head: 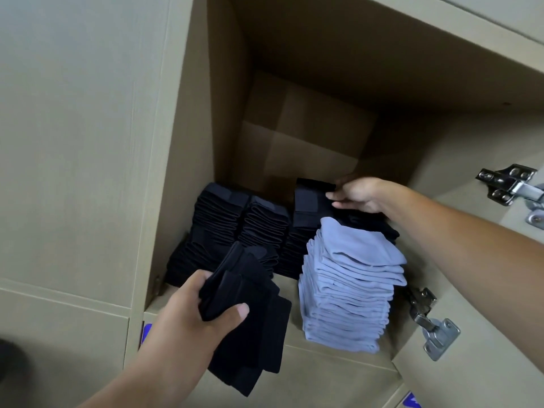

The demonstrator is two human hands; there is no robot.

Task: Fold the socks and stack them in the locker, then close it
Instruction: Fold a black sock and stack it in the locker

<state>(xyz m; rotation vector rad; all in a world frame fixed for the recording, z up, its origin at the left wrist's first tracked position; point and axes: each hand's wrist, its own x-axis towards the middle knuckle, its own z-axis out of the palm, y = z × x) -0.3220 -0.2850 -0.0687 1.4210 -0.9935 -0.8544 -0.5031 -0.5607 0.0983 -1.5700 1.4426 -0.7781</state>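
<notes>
Black socks [250, 313] hang in a folded bundle from the left hand [188, 316] at lower centre of the frame, thumb pressed over the top and fingers wrapped beneath, just in front of the open locker [223, 119]. Inside, three black stacks [235, 222] stand along the back of the locker floor. The right hand [357, 194], at centre right, has its fingers curled around the top sock of the rightmost black stack. A tall pale blue stack [350, 290] stands in front of that one and leans visibly rightward. As I judge it, the right forearm passing close above could nudge this leaning pile over. The dangling bundle may also unfold if the left grip loosens. Hinges [432, 325] at lower right show the door is open.
</notes>
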